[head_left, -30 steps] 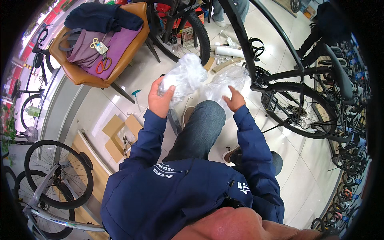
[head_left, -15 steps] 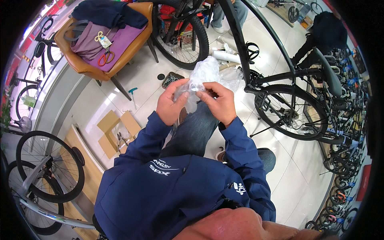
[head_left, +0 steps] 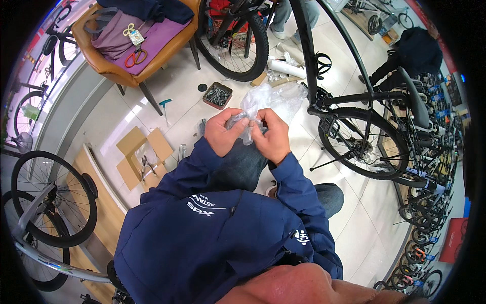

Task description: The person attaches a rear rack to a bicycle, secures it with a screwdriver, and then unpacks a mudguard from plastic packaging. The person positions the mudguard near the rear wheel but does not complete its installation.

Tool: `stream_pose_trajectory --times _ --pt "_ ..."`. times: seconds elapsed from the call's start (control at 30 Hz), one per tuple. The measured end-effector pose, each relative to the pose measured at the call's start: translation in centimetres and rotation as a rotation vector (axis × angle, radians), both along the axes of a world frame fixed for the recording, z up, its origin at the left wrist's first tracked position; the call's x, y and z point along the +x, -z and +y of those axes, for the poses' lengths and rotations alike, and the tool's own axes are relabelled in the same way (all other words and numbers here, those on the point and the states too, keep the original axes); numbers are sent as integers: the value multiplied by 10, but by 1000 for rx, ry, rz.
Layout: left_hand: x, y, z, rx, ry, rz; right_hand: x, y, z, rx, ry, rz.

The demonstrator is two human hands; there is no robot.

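Clear plastic bag (head_left: 250,104) is bunched between my two hands above my thigh. My left hand (head_left: 223,131) pinches its gathered part from the left, thumb against the fingers. From the right, my right hand (head_left: 272,136) pinches the same crumpled part, fingertips close to the left thumb. A loose end of the plastic hangs below the fingers. Whether anything is inside the gathered part I cannot tell. Beyond my hands, more clear plastic wrap (head_left: 288,99) spreads over the floor.
A tray of screws (head_left: 217,95) and a green-handled hex key (head_left: 165,103) lie ahead-left. Pliers (head_left: 147,166) rest at an open cardboard box (head_left: 132,139). A black bicycle (head_left: 364,96) stands right, a brown chair (head_left: 116,73) with scissors (head_left: 135,57) left. Two people are farther off.
Both hands have come slightly lower and nearer to me with the plastic, which is bunched tighter between them. The screw tray, partly covered before, now shows fully.
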State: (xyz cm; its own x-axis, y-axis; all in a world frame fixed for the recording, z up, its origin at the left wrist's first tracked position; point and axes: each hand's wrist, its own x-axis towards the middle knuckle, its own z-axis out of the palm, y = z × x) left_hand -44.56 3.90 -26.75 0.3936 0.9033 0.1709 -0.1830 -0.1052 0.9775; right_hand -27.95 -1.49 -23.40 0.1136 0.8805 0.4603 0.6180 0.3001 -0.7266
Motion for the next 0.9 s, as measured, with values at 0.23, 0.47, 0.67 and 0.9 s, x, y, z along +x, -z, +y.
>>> stream_pose_trajectory --times 0.23,0.47,0.67,0.9 --pt "1 17 1 178 -50 263 -12 10 -10 3 118 -102" --pt "-7 27 7 25 203 165 -22 24 -12 126 175 -115" --pt "-7 36 -7 -131 337 91 3 34 2 -43 297 303" --pt "-8 50 -14 -265 248 -70 17 -8 -26 278 362 20"
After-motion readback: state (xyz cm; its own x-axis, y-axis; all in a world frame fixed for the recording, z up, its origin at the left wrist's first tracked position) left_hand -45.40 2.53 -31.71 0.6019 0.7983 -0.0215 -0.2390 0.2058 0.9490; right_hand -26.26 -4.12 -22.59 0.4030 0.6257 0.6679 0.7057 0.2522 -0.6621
